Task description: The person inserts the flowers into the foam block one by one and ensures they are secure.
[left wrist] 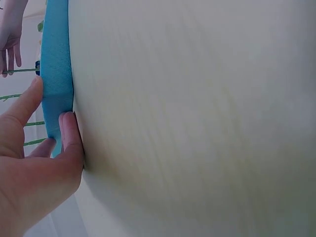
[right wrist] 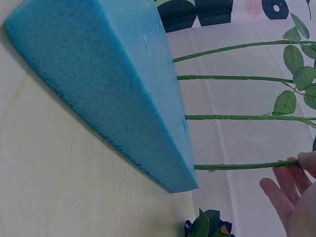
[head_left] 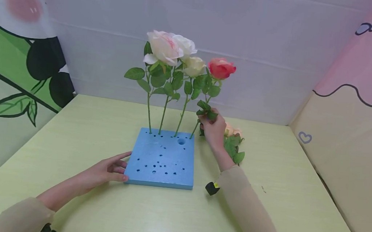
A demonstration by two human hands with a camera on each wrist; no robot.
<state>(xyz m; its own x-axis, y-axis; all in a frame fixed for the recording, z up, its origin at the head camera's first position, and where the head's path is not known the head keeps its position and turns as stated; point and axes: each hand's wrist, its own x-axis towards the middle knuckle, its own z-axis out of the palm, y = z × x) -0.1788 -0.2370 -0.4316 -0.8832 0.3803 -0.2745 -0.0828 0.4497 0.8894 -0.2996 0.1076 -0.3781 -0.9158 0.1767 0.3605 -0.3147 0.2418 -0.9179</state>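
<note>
Yellow tag (head_left: 216, 185) on a black piece (head_left: 211, 189) by the right sleeve (head_left: 248, 204); any print too small to read. Blue block (head_left: 147, 147) flat on the table (head_left: 297, 197), top pitted with holes. Red rose (head_left: 221, 68) at its far-right corner, stem meeting the block, leaning right. Right hand (head_left: 214, 129) pinches that stem below the bloom. Left hand (head_left: 107, 170) unclenched, fingers against block's left edge, thumb at near-left corner. Three paler roses (head_left: 163, 48) stand along the far edge. Table surface extends in front and leftward; peach flowers (head_left: 234, 131) lie right, near the right forearm.
</note>
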